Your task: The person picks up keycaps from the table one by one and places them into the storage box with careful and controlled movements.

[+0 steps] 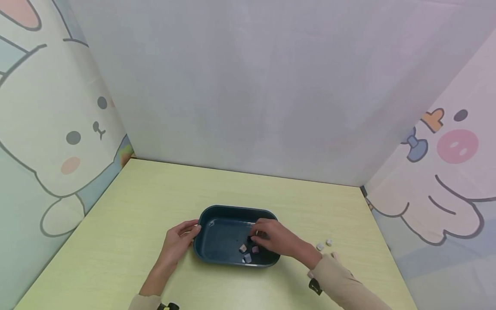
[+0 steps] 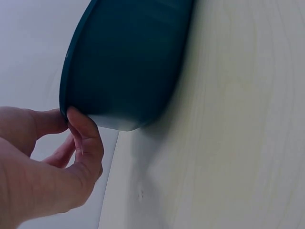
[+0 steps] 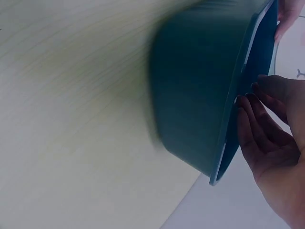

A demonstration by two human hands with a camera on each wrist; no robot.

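While the left hand (image 1: 179, 238) pinches the rim of the dark tray (image 1: 217, 253) on the tabletop (image 1: 128, 202), the right hand (image 1: 271, 237) reaches in, fingers curled over small blocks (image 1: 248, 253); its grasp I cannot tell. Three blocks look deposited, and two loose blocks (image 1: 323, 244) wait outside. Left wrist view: thumb and fingertips (image 2: 78, 119) clamp the tray's edge. Right wrist view: the hand hovers inside, blurred.

Pale yellow-green wood-grain worktop (image 1: 128, 224), enclosed by walls on three sides. A dark teal oblong tray (image 1: 222, 213) stands on it near the front centre. Two small pale cubes (image 1: 324, 245) lie on the surface right of the tray, apart from it.
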